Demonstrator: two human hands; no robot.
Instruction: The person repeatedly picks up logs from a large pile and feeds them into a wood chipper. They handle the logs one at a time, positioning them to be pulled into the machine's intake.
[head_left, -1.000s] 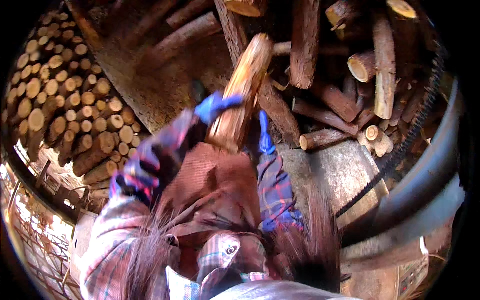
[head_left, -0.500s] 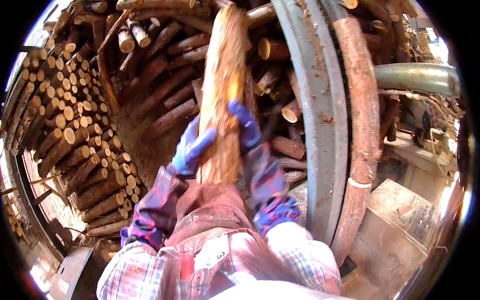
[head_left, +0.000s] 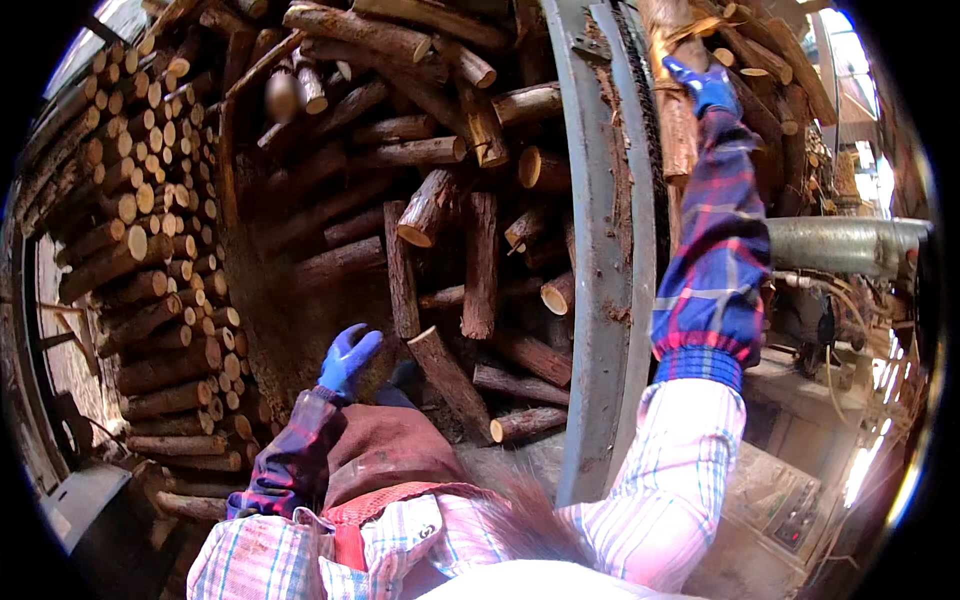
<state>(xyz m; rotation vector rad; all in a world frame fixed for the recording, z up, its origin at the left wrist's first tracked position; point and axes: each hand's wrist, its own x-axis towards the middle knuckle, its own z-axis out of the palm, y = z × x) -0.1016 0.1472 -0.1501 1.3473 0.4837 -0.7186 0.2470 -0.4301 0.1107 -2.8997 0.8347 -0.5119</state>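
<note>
My right arm reaches far out along the grey metal channel (head_left: 610,250) on the right. At its end, my right hand (head_left: 708,88), in a blue glove, grips a brown log (head_left: 680,135) with splintered, pale yellow wood at its far part. The fingers are partly hidden. My left hand (head_left: 350,360), gloved in blue too, hangs low in front of me with thumb and fingers apart, holding nothing. Close to its right, a cut log (head_left: 450,385) slants on the ground beside the heap.
A tall stack of cut logs (head_left: 150,290) stands on the left. Loose logs (head_left: 480,265) lie heaped ahead. Right of the channel are a thick metal cylinder (head_left: 845,247), a hanging cable (head_left: 832,375) and a box with a control panel (head_left: 795,515).
The thick log held in both hands has left them. My right arm has swung far forward and right; my left hand has let go and lowered. The long log beside the channel no longer shows near me.
</note>
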